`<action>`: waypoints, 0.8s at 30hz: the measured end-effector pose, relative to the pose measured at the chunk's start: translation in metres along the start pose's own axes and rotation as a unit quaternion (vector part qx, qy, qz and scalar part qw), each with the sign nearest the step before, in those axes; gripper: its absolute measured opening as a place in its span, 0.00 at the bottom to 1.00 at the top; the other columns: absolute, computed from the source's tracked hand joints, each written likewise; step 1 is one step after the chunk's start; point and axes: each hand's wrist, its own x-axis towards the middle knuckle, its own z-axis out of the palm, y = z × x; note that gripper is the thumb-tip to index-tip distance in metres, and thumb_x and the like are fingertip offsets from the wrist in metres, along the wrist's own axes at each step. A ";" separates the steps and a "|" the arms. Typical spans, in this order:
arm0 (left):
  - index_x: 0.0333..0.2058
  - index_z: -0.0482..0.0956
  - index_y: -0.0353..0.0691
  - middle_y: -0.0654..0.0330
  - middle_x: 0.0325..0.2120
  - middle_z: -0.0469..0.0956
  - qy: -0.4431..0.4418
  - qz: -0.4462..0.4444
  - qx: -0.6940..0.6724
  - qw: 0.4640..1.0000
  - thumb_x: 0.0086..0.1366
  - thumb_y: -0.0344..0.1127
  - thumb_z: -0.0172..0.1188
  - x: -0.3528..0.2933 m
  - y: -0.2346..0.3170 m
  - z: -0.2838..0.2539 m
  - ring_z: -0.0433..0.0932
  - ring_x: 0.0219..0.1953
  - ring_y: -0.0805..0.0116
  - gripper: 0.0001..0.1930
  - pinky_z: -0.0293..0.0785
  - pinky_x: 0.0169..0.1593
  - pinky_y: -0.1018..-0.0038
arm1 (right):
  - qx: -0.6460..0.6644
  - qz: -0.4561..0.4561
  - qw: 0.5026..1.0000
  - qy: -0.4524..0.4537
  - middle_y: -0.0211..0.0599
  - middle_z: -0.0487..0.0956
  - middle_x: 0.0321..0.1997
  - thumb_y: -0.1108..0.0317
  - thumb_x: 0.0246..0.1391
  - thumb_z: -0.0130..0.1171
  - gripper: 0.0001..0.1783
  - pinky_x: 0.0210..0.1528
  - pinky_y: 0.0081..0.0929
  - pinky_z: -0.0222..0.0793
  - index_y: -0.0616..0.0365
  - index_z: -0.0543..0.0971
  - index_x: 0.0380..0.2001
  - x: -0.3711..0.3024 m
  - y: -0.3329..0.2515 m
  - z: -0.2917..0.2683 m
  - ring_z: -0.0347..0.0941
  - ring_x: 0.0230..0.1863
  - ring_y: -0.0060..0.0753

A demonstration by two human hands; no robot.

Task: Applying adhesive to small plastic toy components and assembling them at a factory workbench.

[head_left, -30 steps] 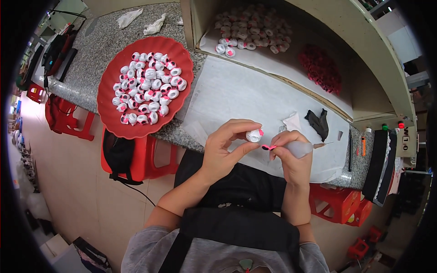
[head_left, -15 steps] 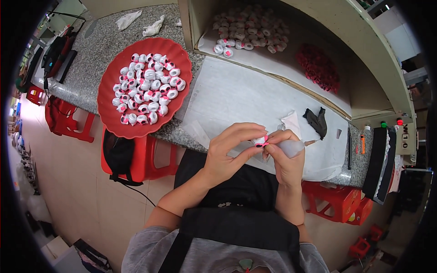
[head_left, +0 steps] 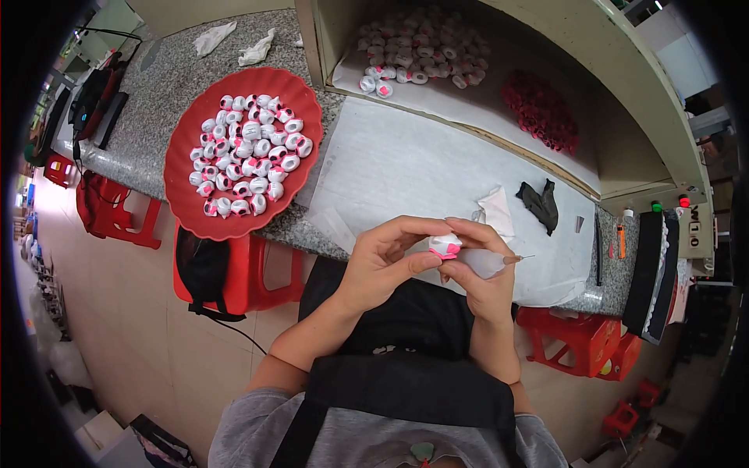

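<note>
Just above my lap, at the near edge of the white sheet (head_left: 390, 171), I hold a small rounded white piece with pink trim (head_left: 445, 244). My left hand (head_left: 374, 265) grips it between thumb and fingers. The fingertips of my right hand (head_left: 491, 292) touch the same piece from the other side. Tucked in my right hand is a translucent squeeze bottle (head_left: 481, 264), its thin needle tip pointing right. To the left, a red scalloped tray (head_left: 183, 156) holds many similar white and pink pieces.
A shelf compartment (head_left: 624, 156) behind the sheet holds more white pieces (head_left: 425, 47) and a heap of dark pink parts (head_left: 538, 109). A black cloth scrap (head_left: 538, 204) and crumpled tissue (head_left: 495, 212) lie on the sheet. Red stools (head_left: 566, 339) stand beneath the counter.
The white and pink piece has been turned, with more of its white side showing. My right fingers have shifted left onto it, and the bottle has moved slightly left and down.
</note>
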 end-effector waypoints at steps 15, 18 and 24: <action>0.35 0.73 0.35 0.54 0.34 0.72 -0.033 0.105 0.082 0.991 0.49 0.25 0.54 0.001 -0.003 0.001 0.69 0.40 0.68 0.11 0.52 0.54 0.64 | 0.014 -0.028 0.999 0.025 0.34 0.72 0.21 0.81 0.34 0.59 0.16 0.21 0.10 0.60 0.65 0.71 0.32 -0.010 0.004 -0.001 0.66 0.20 0.17; 0.34 0.73 0.35 0.54 0.34 0.73 -0.031 0.104 0.068 0.992 0.49 0.25 0.55 0.000 -0.004 0.002 0.69 0.40 0.68 0.11 0.52 0.54 0.63 | 0.028 -0.030 0.999 0.028 0.35 0.72 0.21 0.81 0.35 0.59 0.15 0.21 0.11 0.60 0.66 0.71 0.32 -0.011 0.004 0.001 0.66 0.20 0.18; 0.34 0.71 0.32 0.52 0.33 0.72 -0.032 0.075 0.112 0.990 0.49 0.25 0.54 0.000 0.000 0.003 0.70 0.38 0.66 0.11 0.54 0.53 0.63 | 0.060 -0.024 0.997 0.049 0.38 0.72 0.21 0.79 0.35 0.59 0.14 0.19 0.13 0.63 0.67 0.70 0.31 -0.011 0.006 -0.001 0.67 0.19 0.20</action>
